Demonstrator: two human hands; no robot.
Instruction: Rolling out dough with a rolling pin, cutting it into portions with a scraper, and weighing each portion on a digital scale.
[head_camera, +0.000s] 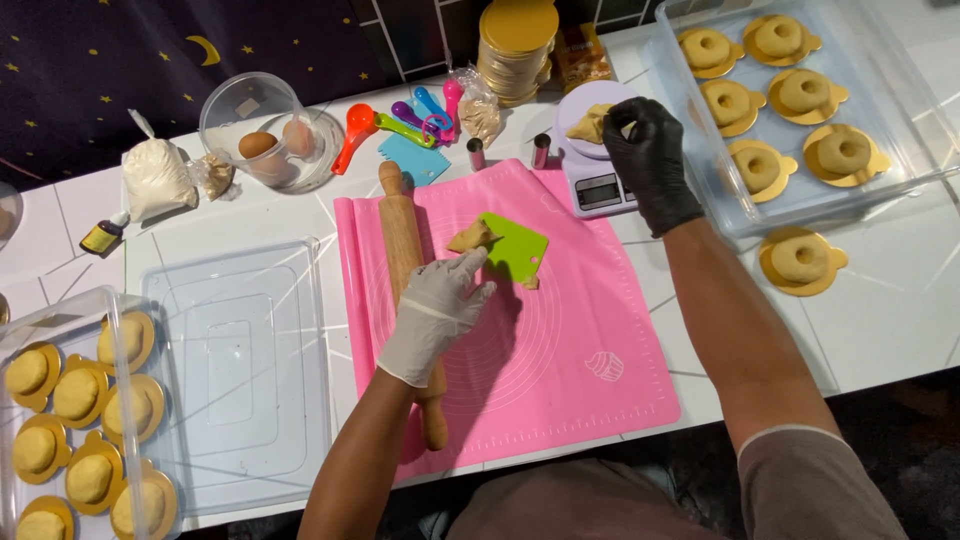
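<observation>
Head view, left to right. Clear tub (20, 330) at the bench's left edge, holding dough balls on gold discs; beside it a clear lid (235, 370) lying flat. Pink mat (560, 350) at centre, reaching the near bench edge, its lower right part bare. Rolling pin (405, 250) along the mat's left side. Left hand (435, 310), white glove, fingers pinched on a small dough piece (472, 237): tan, ragged, just beside the green scraper (515, 250). Right hand (650, 150), black glove, fingers closed on a second dough lump (592, 123), pale tan and irregular, over the lilac scale (598, 185). Tray (900, 100) of ring-shaped dough at right; one ring (800, 260) apart on the bench
</observation>
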